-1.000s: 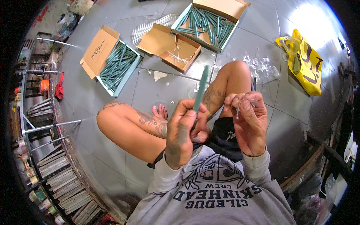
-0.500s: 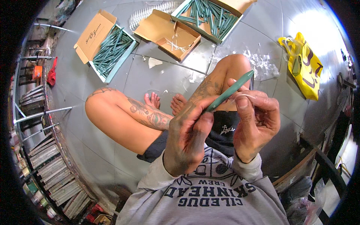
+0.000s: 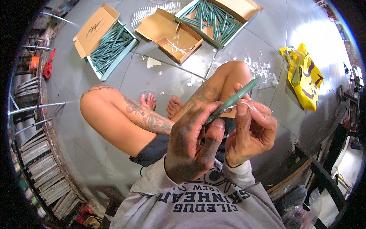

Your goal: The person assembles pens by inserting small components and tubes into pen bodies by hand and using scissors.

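I sit cross-legged on a grey floor. My left hand [image 3: 192, 147] grips the lower end of a long green stick [image 3: 234, 100], which points up and to the right over my knee. My right hand [image 3: 249, 129] pinches a thin clear plastic wrapping at the stick's middle with thumb and fingers. Both hands are close together in front of my chest.
An open box of green sticks [image 3: 108, 47] lies on the floor at upper left, another [image 3: 213, 19] at the top. Between them lies a brown box [image 3: 171, 34] with clear scraps. Clear wrappers [image 3: 263, 70] lie by my knee. A yellow bag [image 3: 303, 76] lies to the right. Metal racks [image 3: 32, 114] stand at left.
The stick has tilted from near upright to slanting up-right. My right hand has closed in on its middle, and my view has shifted lower toward my lap.
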`<action>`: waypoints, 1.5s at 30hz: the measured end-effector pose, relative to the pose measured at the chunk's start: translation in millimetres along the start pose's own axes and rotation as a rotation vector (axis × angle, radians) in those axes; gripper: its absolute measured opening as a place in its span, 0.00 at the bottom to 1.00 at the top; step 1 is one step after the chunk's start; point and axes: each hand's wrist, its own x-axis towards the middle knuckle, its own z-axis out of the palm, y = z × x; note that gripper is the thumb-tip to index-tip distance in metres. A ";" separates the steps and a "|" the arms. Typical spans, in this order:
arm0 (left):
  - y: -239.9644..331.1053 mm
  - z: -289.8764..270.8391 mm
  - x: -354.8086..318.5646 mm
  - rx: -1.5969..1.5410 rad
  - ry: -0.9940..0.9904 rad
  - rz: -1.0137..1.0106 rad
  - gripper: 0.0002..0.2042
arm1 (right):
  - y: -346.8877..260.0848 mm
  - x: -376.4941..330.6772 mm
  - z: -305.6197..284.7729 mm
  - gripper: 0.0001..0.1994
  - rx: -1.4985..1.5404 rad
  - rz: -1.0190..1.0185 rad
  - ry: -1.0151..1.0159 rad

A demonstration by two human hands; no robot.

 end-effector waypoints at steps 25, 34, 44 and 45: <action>0.2 4.1 4.3 0.153 0.032 0.111 0.12 | 2.6 -1.8 -5.7 0.05 -0.011 -0.035 -0.028; -0.7 5.8 5.5 0.165 0.061 0.159 0.11 | 3.3 -2.0 -4.4 0.12 0.041 -0.047 0.010; -0.1 6.2 4.3 0.171 0.098 0.118 0.12 | -0.4 -3.3 -2.7 0.07 0.006 -0.035 0.001; -0.9 6.5 4.6 0.153 0.098 0.102 0.12 | -1.2 -3.2 -2.7 0.05 -0.015 -0.036 -0.012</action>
